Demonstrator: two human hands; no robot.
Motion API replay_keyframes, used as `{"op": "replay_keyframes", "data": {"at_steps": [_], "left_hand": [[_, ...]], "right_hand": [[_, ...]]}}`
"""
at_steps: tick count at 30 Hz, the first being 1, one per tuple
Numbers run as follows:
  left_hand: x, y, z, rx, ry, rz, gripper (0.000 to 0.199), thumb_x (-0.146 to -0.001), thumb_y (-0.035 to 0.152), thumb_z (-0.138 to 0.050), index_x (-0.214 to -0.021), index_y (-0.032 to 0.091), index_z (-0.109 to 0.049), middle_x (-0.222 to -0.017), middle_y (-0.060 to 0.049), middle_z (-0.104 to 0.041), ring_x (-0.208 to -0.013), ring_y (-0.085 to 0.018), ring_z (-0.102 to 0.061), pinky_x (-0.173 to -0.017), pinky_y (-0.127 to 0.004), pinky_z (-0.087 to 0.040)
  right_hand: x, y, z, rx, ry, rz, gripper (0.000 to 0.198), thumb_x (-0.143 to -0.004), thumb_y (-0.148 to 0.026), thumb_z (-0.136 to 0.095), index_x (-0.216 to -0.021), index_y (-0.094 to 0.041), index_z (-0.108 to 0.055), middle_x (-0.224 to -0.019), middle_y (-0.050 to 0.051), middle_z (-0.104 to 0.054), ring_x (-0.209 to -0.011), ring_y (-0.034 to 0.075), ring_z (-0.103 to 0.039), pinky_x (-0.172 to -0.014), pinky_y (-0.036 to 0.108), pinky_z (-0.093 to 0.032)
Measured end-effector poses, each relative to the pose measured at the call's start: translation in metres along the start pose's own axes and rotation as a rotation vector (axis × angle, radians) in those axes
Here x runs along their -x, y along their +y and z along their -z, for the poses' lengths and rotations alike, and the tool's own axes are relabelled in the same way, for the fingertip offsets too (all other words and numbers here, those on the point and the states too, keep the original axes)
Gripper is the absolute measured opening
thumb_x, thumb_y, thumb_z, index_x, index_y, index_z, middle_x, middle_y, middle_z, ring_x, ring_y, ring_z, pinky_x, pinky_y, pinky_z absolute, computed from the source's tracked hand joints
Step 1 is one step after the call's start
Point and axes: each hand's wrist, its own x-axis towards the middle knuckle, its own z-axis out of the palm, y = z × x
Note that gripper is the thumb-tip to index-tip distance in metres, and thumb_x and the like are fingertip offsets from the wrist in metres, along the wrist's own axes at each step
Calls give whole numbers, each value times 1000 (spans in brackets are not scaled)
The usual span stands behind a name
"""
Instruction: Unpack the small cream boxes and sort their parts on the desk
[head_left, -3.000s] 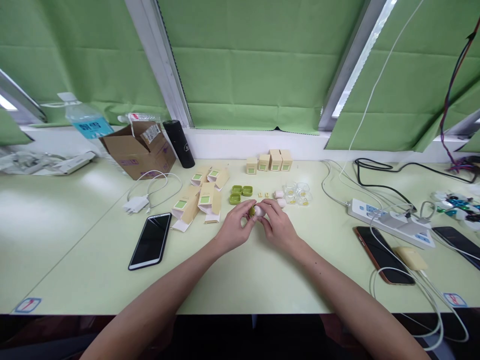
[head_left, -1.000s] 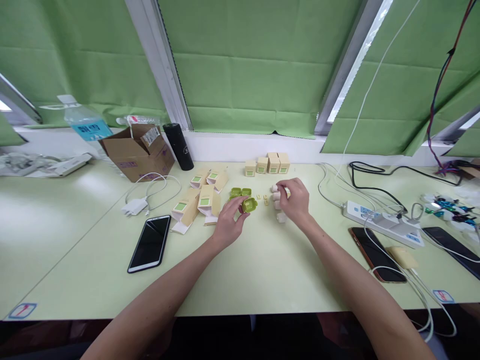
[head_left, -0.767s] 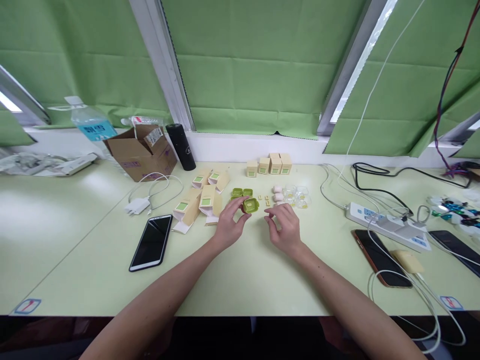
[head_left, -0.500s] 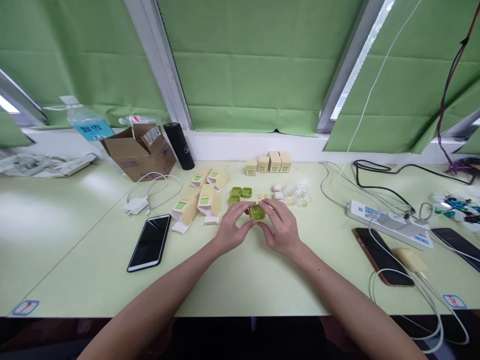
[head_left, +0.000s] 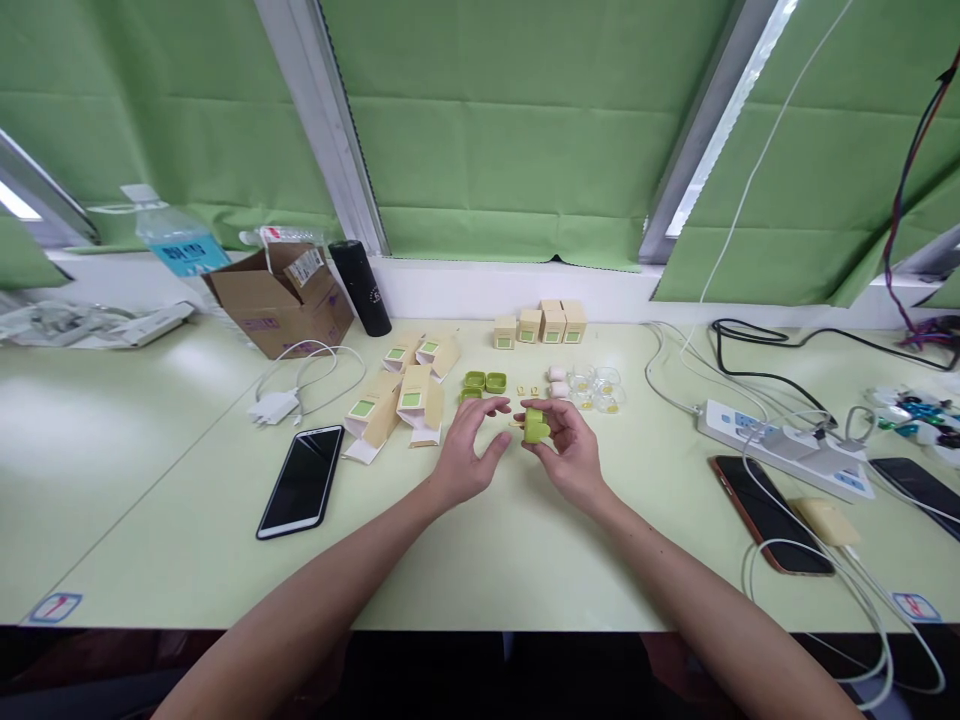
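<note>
My right hand [head_left: 571,455] grips a small green square container [head_left: 535,427] between thumb and fingers, turned on its side. To its left my left hand [head_left: 469,455] is apart from the container, thumb and fingers spread with nothing between them. A tiny yellow piece shows just left of the container; whether it is attached I cannot tell. Beyond the hands sit more green containers [head_left: 496,382], one partly hidden by the left hand. Small yellow pieces [head_left: 521,391], pale pink cylinders [head_left: 557,390] and clear round plastic parts [head_left: 607,400] lie to their right.
Opened cream cartons [head_left: 373,408] lie at left, and small upright boxes [head_left: 553,324] stand at the back. A phone [head_left: 301,482], charger [head_left: 274,407], cardboard box [head_left: 289,305] and black bottle [head_left: 361,288] are on the left. A power strip [head_left: 784,448], cables and another phone [head_left: 769,515] occupy the right.
Both hands held the green container, its open side up. Now the left hand has let go and moved slightly away, and the right hand has tipped the container sideways.
</note>
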Motion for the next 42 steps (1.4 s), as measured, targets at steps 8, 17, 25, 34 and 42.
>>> {"op": "replay_keyframes", "data": {"at_steps": [8,17,25,34,42], "left_hand": [[-2,6,-1,-72,-178,117,40,-108,42,-33,-78,22,-50,-72,-1,-60,-70,-18,-55,-76,-36,-47],[1,14,-3,-89,-196,94,43,-110,41,-23,-74,25,-41,-67,-1,-56,-66,-19,-50,-73,-37,-47],[4,13,-9,-84,-172,136,41,-110,41,-22,-74,26,-36,-66,0,-54,-62,-19,-51,-65,-35,-42],[8,16,-11,-55,-191,190,40,-110,44,-21,-78,26,-35,-61,3,-46,-53,-16,-44,-56,-32,-34],[1,10,-6,454,-134,346,44,-103,61,-46,-119,22,-55,-95,-5,-68,-90,-20,-65,-82,-34,-51]], "right_hand": [[5,2,-4,-27,-3,-4,40,-80,-14,-70,-116,-29,-60,-129,8,-72,-112,23,-71,-90,42,-65],[9,9,-7,-2,-23,73,37,-84,-18,-71,-116,-28,-57,-128,10,-73,-113,24,-72,-89,45,-66],[12,13,-9,40,-12,156,41,-83,-10,-64,-119,-29,-59,-127,9,-74,-124,25,-69,-92,43,-65],[12,13,-10,87,-16,213,44,-84,-8,-61,-124,-29,-58,-128,9,-74,-127,24,-68,-97,42,-63],[5,3,-5,296,3,325,45,-91,-12,-63,-132,-30,-60,-129,11,-68,-124,26,-66,-97,43,-61]]}}
